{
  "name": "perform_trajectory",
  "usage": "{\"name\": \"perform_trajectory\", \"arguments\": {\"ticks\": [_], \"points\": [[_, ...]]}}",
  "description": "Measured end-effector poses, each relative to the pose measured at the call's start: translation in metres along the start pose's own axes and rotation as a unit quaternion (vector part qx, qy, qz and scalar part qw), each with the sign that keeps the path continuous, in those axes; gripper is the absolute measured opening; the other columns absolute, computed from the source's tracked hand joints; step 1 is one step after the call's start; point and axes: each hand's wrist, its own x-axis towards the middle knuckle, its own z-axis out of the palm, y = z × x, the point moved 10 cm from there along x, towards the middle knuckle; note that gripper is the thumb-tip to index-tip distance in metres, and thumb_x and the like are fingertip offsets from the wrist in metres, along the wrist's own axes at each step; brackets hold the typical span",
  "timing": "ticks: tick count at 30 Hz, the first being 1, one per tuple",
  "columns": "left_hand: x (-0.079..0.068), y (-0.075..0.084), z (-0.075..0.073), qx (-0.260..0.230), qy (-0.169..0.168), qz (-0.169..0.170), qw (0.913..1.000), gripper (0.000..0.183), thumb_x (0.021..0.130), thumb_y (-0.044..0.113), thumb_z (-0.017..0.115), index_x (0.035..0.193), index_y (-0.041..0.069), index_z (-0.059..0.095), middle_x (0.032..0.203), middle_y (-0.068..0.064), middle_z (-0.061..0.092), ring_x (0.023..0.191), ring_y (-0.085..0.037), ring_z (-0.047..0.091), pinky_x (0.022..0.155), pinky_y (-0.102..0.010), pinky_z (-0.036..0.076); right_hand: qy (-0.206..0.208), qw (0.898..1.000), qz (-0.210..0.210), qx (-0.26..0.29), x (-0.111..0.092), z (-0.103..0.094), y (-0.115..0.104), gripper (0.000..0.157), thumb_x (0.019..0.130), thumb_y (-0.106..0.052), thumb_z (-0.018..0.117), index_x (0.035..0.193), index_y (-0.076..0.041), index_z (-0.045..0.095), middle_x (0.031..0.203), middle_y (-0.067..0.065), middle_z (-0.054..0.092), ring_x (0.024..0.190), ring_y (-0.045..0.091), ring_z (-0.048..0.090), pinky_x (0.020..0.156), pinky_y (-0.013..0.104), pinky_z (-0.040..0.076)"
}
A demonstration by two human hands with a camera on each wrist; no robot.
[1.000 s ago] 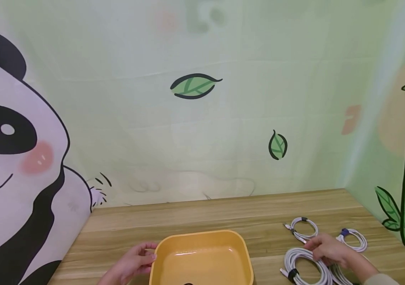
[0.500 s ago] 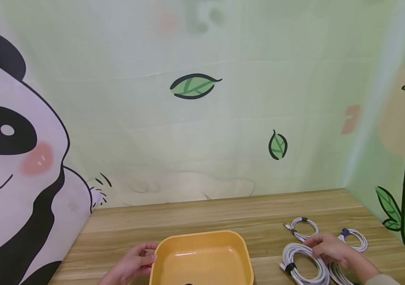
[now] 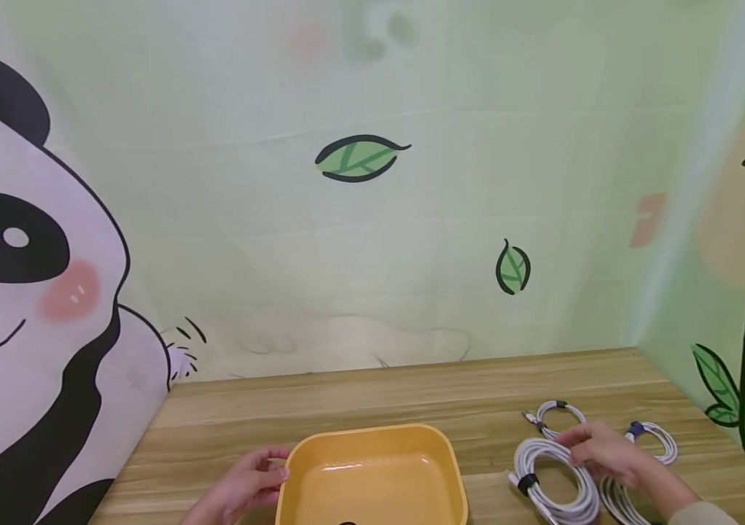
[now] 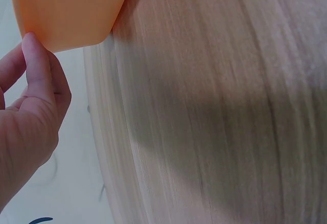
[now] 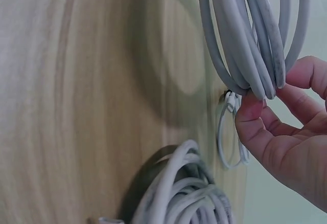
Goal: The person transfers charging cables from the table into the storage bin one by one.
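In the head view a deep yellow plastic tray [image 3: 372, 450] stands at the front of the table. My left hand [image 3: 244, 487] pinches its left wall near the far corner; the left wrist view has the thumb tip against that wall. To the right, my right hand [image 3: 609, 456] holds a thick coil of white cable [image 3: 525, 461], bound with a black strap [image 3: 527, 483]. The right wrist view shows thumb and fingers pinching the coil's strands [image 5: 240, 45], the coil hanging over the table with its shadow on the wood.
Another white cable coil [image 3: 614, 499] lies beside the held one, partly behind the right forearm. Farther back are a thin coil with black ties [image 3: 580, 415] and one with a blue tie [image 3: 666, 439]. A printed panda-and-leaf backdrop [image 3: 412, 255] borders the wooden table [image 3: 346, 397].
My right hand has lifted the cable coil and shifted it slightly left, away from the coil beside it. The left hand and the yellow tray have stayed put.
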Motion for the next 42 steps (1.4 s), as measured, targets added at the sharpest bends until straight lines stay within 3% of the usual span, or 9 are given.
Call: {"name": "perform_trajectory", "arguments": {"ticks": [6, 17, 36, 42], "points": [[0.001, 0.000, 0.000, 0.000, 0.003, 0.001, 1.0000, 0.045, 0.086, 0.012, 0.056, 0.121, -0.008, 0.036, 0.089, -0.003, 0.054, 0.072, -0.008, 0.054, 0.064, -0.021, 0.050, 0.000, 1.000, -0.012, 0.001, 0.002, 0.002, -0.010, 0.051, 0.070, 0.002, 0.052, 0.115, 0.021, 0.039, 0.084, 0.000, 0.055, 0.068, 0.009, 0.051, 0.057, 0.022, 0.047], [0.001, -0.002, -0.001, -0.001, 0.000, -0.001, 1.0000, 0.046, 0.086, 0.012, 0.056, 0.122, -0.008, 0.036, 0.089, -0.003, 0.053, 0.073, -0.009, 0.054, 0.065, -0.022, 0.050, 0.009, 1.000, -0.023, 0.006, 0.004, 0.006, -0.033, 0.053, 0.069, 0.001, 0.054, 0.116, 0.020, 0.038, 0.088, -0.002, 0.055, 0.075, 0.010, 0.052, 0.062, 0.025, 0.049], [0.001, -0.002, -0.001, -0.004, -0.004, 0.012, 0.9999, 0.046, 0.084, 0.012, 0.057, 0.121, -0.007, 0.037, 0.088, -0.001, 0.051, 0.074, -0.008, 0.053, 0.064, -0.021, 0.050, 0.022, 0.999, -0.028, 0.033, 0.008, 0.014, -0.052, 0.043, 0.070, 0.004, 0.052, 0.111, 0.018, 0.044, 0.086, -0.002, 0.056, 0.074, 0.010, 0.053, 0.063, 0.024, 0.049], [0.001, -0.001, -0.001, -0.004, -0.004, 0.012, 0.9999, 0.046, 0.085, 0.011, 0.056, 0.121, -0.008, 0.036, 0.087, -0.001, 0.051, 0.073, -0.007, 0.053, 0.064, -0.021, 0.049, 0.023, 0.998, -0.037, 0.039, 0.008, 0.018, -0.060, 0.049, 0.070, 0.004, 0.053, 0.113, 0.021, 0.040, 0.087, -0.002, 0.058, 0.076, 0.010, 0.054, 0.067, 0.025, 0.050]]}}
